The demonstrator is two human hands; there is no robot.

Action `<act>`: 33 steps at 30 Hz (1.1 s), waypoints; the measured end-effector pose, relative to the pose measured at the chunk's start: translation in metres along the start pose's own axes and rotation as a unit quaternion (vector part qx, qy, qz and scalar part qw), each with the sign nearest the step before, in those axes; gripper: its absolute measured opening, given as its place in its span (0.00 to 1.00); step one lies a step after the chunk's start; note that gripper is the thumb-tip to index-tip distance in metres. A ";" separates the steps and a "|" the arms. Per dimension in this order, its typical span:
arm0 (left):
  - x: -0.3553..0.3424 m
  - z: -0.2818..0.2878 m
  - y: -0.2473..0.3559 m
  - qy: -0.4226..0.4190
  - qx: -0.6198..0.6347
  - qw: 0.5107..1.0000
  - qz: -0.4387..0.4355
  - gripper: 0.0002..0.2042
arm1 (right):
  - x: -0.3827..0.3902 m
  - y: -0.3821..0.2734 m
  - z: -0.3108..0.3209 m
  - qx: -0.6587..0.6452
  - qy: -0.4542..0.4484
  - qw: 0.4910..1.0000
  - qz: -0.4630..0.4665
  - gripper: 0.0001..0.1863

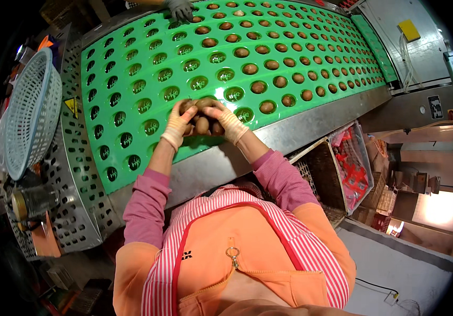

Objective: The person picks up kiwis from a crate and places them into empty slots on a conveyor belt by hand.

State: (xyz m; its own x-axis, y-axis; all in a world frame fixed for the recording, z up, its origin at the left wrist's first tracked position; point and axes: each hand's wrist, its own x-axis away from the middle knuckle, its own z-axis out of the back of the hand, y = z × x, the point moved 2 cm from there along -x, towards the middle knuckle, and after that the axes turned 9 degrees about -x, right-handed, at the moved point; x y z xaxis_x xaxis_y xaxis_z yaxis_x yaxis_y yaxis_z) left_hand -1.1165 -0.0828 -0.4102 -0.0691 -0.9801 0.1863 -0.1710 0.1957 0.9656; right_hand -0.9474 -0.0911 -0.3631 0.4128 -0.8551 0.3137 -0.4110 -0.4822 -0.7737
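Observation:
Several brown eggs [202, 125] are gathered in a cluster between my two hands, just above the near edge of the green moulded sheet [155, 152]. My left hand [176, 125] curls around the cluster from the left, and my right hand [227, 121] closes on it from the right. Pale wraps cover parts of both hands and wrists. Rows of round cups run along the sheet. Those right of my hands each hold one brown egg [267, 107]; those to the left hold none. My hands partly hide the gathered eggs and the cups underneath.
A metal rail [289, 129] borders the sheet's near side. Left stand a pale plastic basket [31, 116] and a perforated metal panel [86, 205]. Another person's grey-gloved hand [180, 9] rests at the far edge. Right are a machine housing [403, 31] and a crate of red packets [350, 168].

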 end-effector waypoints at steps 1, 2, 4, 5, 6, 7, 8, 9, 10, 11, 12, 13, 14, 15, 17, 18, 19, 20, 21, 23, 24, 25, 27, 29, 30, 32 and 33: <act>-0.006 0.009 -0.004 -0.017 -0.009 1.000 0.006 0.30 | -0.017 0.009 0.015 0.026 0.015 0.999 0.035 0.30; -0.011 0.021 -0.003 -0.028 -0.017 0.999 0.014 0.30 | -0.027 0.006 0.021 0.027 0.022 0.999 0.041 0.30; -0.018 0.040 0.002 -0.042 -0.003 0.999 -0.011 0.33 | -0.037 -0.010 0.040 0.229 0.076 0.951 0.191 0.31; -0.021 0.050 0.008 -0.052 0.019 0.998 -0.033 0.33 | -0.036 -0.024 0.043 0.305 0.104 0.931 0.169 0.33; -0.028 0.048 0.018 -0.071 0.039 0.995 -0.056 0.34 | -0.050 -0.033 0.076 0.438 0.126 0.852 0.259 0.34; -0.037 0.056 0.021 -0.098 0.053 0.989 -0.099 0.32 | -0.049 -0.043 0.072 0.487 0.123 0.850 0.156 0.35; -0.046 0.057 0.027 -0.090 0.055 0.990 -0.095 0.32 | -0.044 -0.059 0.064 0.531 0.119 0.837 0.056 0.35; -0.062 0.043 0.045 -0.108 0.084 0.986 -0.099 0.30 | -0.047 -0.080 0.069 0.537 0.121 0.832 0.069 0.35; -0.071 0.032 0.054 -0.128 0.110 0.981 -0.094 0.29 | -0.046 -0.088 0.074 0.536 0.125 0.831 0.076 0.35; -0.076 0.029 0.057 -0.147 0.133 0.979 -0.052 0.26 | -0.050 -0.098 0.060 0.558 0.137 0.816 0.067 0.35; -0.097 0.039 0.044 -0.185 0.116 0.976 0.000 0.26 | -0.050 -0.110 0.045 0.555 0.146 0.817 0.060 0.32; -0.107 0.035 0.042 -0.198 0.125 0.972 0.030 0.27 | -0.053 -0.121 0.036 0.553 0.162 0.812 0.089 0.30; -0.112 0.021 0.045 -0.217 0.133 0.965 0.063 0.27 | -0.060 -0.129 0.036 0.550 0.185 0.806 0.117 0.28; -0.116 0.012 0.048 -0.188 0.061 0.979 0.049 0.28 | -0.078 -0.130 0.050 0.501 0.159 0.838 0.149 0.28; -0.136 -0.004 0.064 -0.172 -0.034 0.984 0.021 0.28 | -0.111 -0.135 0.068 0.429 0.130 0.881 0.149 0.28; -0.143 -0.004 0.068 -0.151 -0.128 0.980 0.000 0.28 | -0.119 -0.132 0.069 0.411 0.132 0.893 0.127 0.28; -0.155 0.005 0.069 -0.081 -0.236 0.967 -0.056 0.29 | -0.131 -0.128 0.065 0.488 0.161 0.848 0.130 0.29; -0.166 0.008 0.073 -0.078 -0.236 0.967 -0.053 0.29 | -0.137 -0.129 0.057 0.487 0.158 0.849 0.128 0.29; -0.176 0.011 0.080 -0.011 -0.390 0.913 -0.123 0.30 | -0.141 -0.134 0.049 0.530 0.199 0.808 0.167 0.28; -0.193 0.011 0.090 0.053 -0.528 0.834 -0.150 0.32 | -0.147 -0.150 0.029 0.604 0.243 0.729 0.209 0.27; -0.203 0.011 0.089 0.052 -0.573 0.807 -0.136 0.32 | -0.163 -0.155 0.030 0.644 0.231 0.698 0.212 0.26; -0.208 0.009 0.085 0.066 -0.573 0.803 -0.149 0.31 | -0.173 -0.157 0.038 0.678 0.220 0.678 0.179 0.28; -0.209 0.013 0.081 0.082 -0.576 0.798 -0.158 0.30 | -0.192 -0.151 0.051 0.741 0.214 0.622 0.133 0.30; -0.210 0.023 0.078 0.089 -0.512 0.835 -0.178 0.30 | -0.185 -0.147 0.060 0.727 0.203 0.635 0.165 0.30; -0.201 0.036 0.070 0.076 -0.438 0.887 -0.127 0.27 | -0.177 -0.145 0.066 0.711 0.193 0.646 0.200 0.30; -0.170 0.035 0.074 0.055 -0.269 0.961 0.004 0.21 | -0.141 -0.137 0.072 0.660 0.219 0.672 0.255 0.31; -0.160 0.037 0.066 0.048 -0.271 0.961 0.008 0.21 | -0.121 -0.127 0.078 0.649 0.243 0.664 0.282 0.31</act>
State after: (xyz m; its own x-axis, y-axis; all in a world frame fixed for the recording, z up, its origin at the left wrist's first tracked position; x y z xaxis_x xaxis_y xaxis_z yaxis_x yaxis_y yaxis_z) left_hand -1.1526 0.0878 -0.3831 0.0289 -0.9808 0.1931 0.3680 0.1900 0.9102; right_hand -0.8814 0.0881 -0.3457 0.0499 -0.9426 -0.3301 0.7872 0.2405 -0.5679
